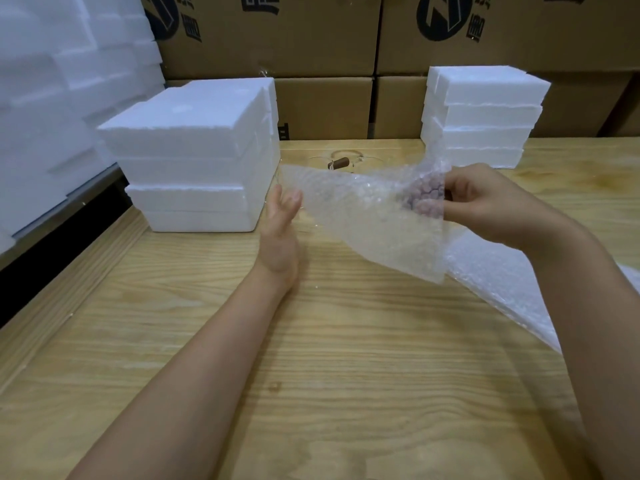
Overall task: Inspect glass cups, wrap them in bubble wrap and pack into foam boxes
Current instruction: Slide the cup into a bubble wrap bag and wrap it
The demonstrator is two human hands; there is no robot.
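Bubble wrap sheet [363,216] above the counter [311,358]
Right hand [485,202] grip pinches its right edge; left hand [280,233] (grip wide, fingers straight) beside its left edge

On my feed the lower half of the frame is all light wood table [311,375], grain running left to right, with a small dark knot [274,386] a bit below centre. A wood strip [69,292] runs diagonally along the table's left edge, and past it at far left there's a black gap [20,292]. Across the top is a wall of brown cardboard boxes [325,109], at least two rows, packed tight together. The upper ones have big black logos [446,15] cut off by the top edge, print too blurry to read. There's a small black mark [283,131] on a lower box.
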